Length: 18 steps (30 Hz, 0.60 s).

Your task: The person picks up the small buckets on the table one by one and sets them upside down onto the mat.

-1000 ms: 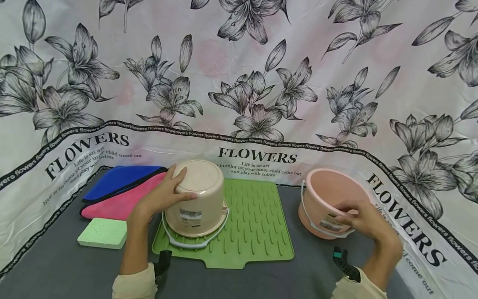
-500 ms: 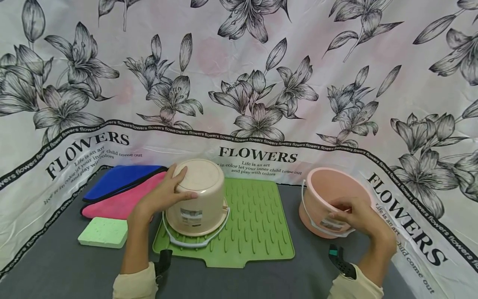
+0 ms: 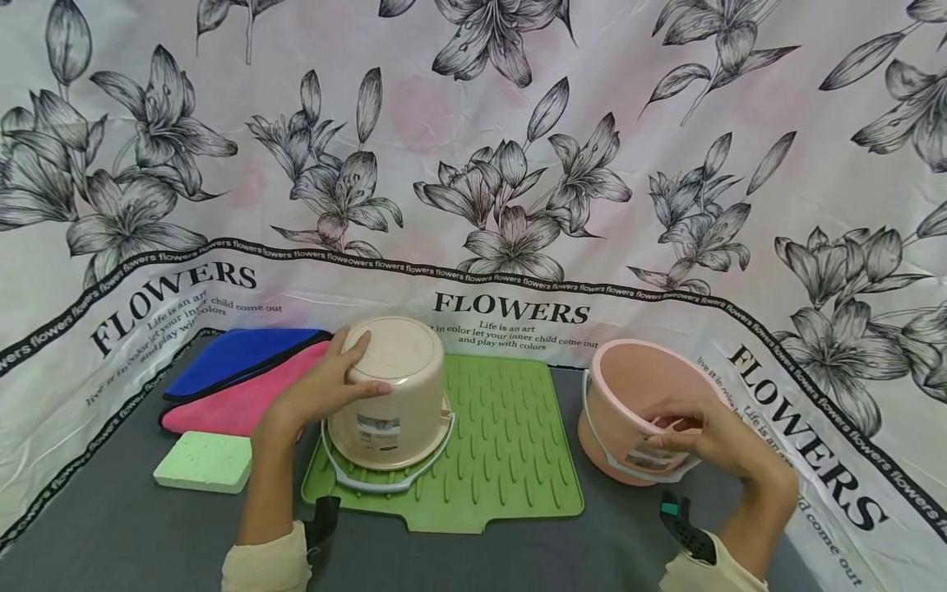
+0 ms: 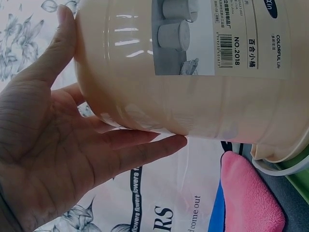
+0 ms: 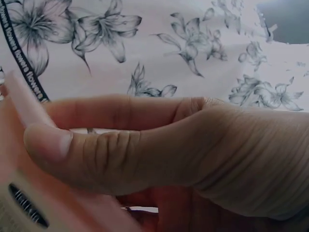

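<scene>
A beige bucket stands upside down on a green ridged mat, its grey handle lying in front of its rim. My left hand rests against the upper left of this bucket. In the left wrist view the thumb and fingers are spread and fairly straight along its side. On the right, an upright pink bucket sits beside the mat, its handle hanging down in front. My right hand pinches its near rim, thumb outside and fingers inside; the right wrist view shows the thumb on the rim.
Left of the mat lie a blue cloth and a pink cloth, both edged in black. A light green sponge is in front of them. A flower-printed sheet hangs behind the dark grey tabletop.
The pink bucket has shifted a little left and nearer to me, with my right hand on its rim. My left hand and the beige bucket have stayed put.
</scene>
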Motion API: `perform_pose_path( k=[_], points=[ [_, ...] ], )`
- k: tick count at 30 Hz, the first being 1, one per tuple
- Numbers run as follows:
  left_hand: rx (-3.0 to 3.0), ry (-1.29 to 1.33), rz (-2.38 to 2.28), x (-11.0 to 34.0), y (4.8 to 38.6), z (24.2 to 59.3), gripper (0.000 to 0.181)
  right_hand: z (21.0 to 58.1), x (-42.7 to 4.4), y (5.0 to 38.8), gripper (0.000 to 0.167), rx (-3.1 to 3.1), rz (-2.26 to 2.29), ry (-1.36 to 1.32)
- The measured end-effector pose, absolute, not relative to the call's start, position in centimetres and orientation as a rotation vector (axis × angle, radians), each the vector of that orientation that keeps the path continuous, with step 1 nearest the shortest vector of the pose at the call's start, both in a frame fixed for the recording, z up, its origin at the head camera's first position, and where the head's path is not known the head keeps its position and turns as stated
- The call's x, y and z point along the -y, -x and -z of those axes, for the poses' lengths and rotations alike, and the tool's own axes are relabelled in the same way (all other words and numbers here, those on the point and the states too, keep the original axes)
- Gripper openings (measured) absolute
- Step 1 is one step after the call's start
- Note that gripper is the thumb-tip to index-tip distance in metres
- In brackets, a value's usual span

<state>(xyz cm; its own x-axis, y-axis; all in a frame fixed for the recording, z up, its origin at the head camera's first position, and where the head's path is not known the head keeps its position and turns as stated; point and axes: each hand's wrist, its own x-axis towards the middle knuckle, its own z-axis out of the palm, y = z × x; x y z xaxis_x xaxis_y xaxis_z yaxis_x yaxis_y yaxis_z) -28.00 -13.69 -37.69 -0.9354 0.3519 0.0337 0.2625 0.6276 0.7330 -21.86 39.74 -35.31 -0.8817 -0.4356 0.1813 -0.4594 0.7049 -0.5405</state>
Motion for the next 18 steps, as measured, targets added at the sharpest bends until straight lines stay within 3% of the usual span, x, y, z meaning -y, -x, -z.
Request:
perform_pose_path(
  k=[9, 18],
  points=[
    [-2.717, -0.517, -1.211, 13.6, 27.9, 37.8, 0.107, 34.7, -38.7, 21.5, 0.035, 3.021, -1.045, -0.740],
    [-2.728, -0.527, -1.196, 13.7, 27.9, 37.9, 0.106, 34.5, -38.2, 21.9, 0.021, 3.040, -1.030, -0.844]
  ],
)
